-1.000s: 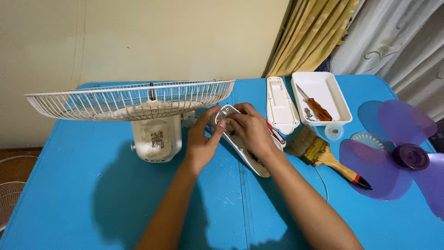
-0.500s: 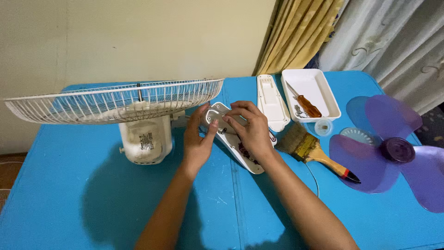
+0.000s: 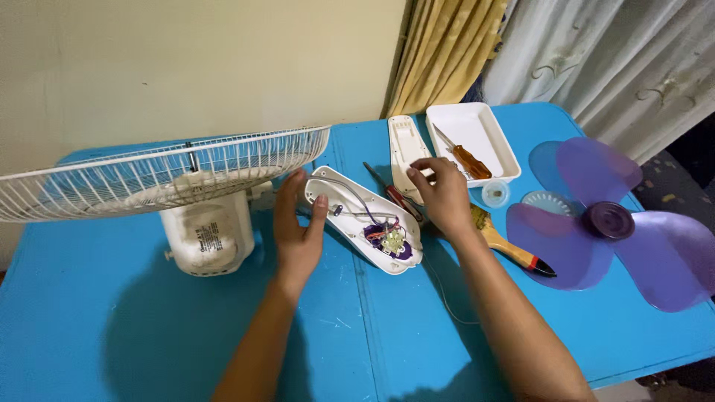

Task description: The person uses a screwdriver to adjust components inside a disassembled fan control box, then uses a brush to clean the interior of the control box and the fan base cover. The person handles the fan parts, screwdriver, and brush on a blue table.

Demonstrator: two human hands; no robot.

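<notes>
A white rectangular plastic tray [image 3: 497, 160] holds 1 orange-handled screwdriver [image 3: 465, 158]. At the centre of the blue surface [image 3: 149, 335], an opened white plastic housing [image 3: 363, 217] holds wires and purple parts. The left hand [image 3: 298, 227] rests open against its end; the right hand [image 3: 441, 193] touches the detached white cover [image 3: 403, 145], grip unclear.

Evenly lit from above, fairly bright. Soft dark shadows pooling on the table [image 3: 89, 350] below the arms and under the fan [image 3: 205, 234]. Sharp mid-frame, mild wide-angle bending at edges. No harsh glare.
</notes>
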